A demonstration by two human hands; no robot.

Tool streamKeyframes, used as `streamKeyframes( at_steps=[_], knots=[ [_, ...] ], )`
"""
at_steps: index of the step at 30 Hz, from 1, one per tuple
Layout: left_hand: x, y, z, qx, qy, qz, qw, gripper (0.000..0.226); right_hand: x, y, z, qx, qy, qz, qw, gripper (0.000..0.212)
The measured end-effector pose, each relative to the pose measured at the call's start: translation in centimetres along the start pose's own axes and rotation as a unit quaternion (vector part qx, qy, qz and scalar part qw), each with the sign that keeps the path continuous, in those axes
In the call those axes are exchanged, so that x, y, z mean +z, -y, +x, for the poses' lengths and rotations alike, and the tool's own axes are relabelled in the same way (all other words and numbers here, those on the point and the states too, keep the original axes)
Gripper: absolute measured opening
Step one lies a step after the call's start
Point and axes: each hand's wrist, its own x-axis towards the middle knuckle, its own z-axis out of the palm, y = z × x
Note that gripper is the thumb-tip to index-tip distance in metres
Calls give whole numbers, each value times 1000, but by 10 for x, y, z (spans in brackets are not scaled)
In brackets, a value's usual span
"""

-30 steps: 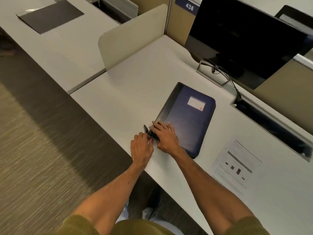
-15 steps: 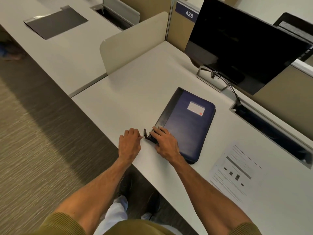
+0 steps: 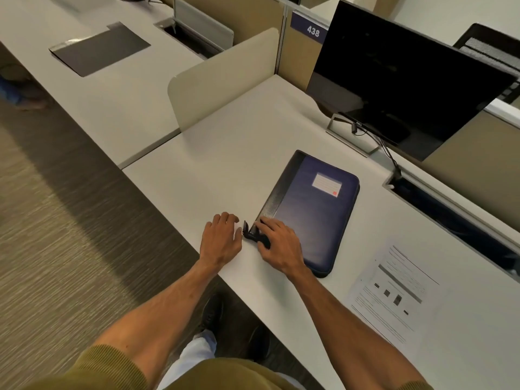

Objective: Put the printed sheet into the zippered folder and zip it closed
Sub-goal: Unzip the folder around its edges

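Note:
The navy zippered folder [image 3: 312, 212] lies closed and flat on the white desk [image 3: 225, 170], with a white label near its far end. A black zipper tab [image 3: 247, 229] sticks out at its near left corner. My left hand [image 3: 222, 240] sits on the desk just left of that tab, fingers curled, thumb side pinching the small metal zipper pull. My right hand [image 3: 277, 244] presses down on the folder's near left corner with fairly straight fingers. The printed sheet [image 3: 394, 294] lies flat on the desk to the right of the folder, apart from both hands.
A dark monitor [image 3: 402, 80] stands at the back right, its cable running to an open cable slot [image 3: 450, 220]. A beige divider [image 3: 225, 77] separates the neighbouring desk, which holds a dark sheet [image 3: 98, 49]. The desk's front edge is by my forearms.
My left hand has shifted left, away from the folder's corner, and the black tab now stands free between the hands. My right hand has stayed on the corner.

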Motion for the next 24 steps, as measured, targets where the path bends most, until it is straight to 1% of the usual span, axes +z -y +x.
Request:
streamKeyframes(
  at_steps=[4,8,11,12,14,16,18,20,24],
  knots=[
    [-5,-12,10,34,-10,-9,999,40,-7,-14,-5,66,-55,44,995,50],
    [-8,-31,24,75,12,-38,996,42,-17,-37,-15,193,-129,90,969,39],
    [-8,-48,37,97,37,-53,993,42,-24,-54,-26,295,-195,116,928,31],
    [-7,-54,41,105,50,-56,992,43,-26,-59,-30,334,-205,125,911,33],
    [-6,-64,49,114,83,-67,988,46,-29,-67,-38,409,-209,152,875,44],
    [-6,-72,57,105,110,-83,985,51,-31,-73,-43,462,-201,172,846,54],
    [-5,-77,64,92,121,-96,984,51,-31,-76,-44,495,-196,192,825,56],
    [-4,-83,70,86,126,-97,983,50,-30,-78,-44,513,-201,221,805,50],
    [-1,-88,79,88,114,-66,987,45,-30,-78,-43,545,-217,270,764,42]
  ],
)
